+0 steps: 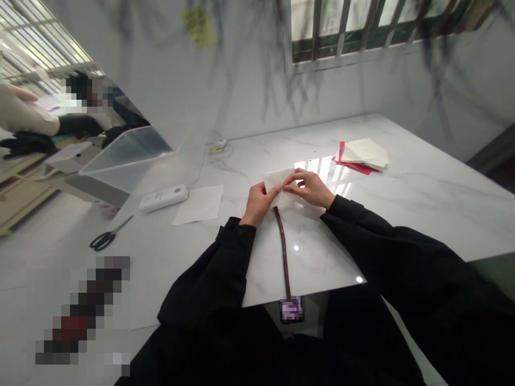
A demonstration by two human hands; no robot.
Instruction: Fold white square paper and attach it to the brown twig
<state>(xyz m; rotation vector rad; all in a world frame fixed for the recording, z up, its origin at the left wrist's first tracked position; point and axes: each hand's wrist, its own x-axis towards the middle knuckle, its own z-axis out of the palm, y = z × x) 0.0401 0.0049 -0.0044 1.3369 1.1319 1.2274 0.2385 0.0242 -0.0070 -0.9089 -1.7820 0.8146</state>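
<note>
A small piece of off-white paper (pixel 277 178) is held up between my two hands, above the marble-patterned table. My left hand (pixel 259 202) grips its left side, thumb on the near face and fingers behind. On the right, my right hand (pixel 309 188) pinches the paper near its middle, with thumb and index finger close to the left thumb. Whether the paper is folded there is too small to tell. Below the hands, a dark brown cord or strap (pixel 285 252) runs down toward the table's near edge, ending at a blurred badge (pixel 292 310).
A stack of white and red papers (pixel 362 154) lies at the back right. To the left are a loose white sheet (pixel 200 204), a white device (pixel 164 199), black scissors (pixel 108 239) and a clear plastic bin (pixel 129 155). Another person (pixel 30 110) is at far left.
</note>
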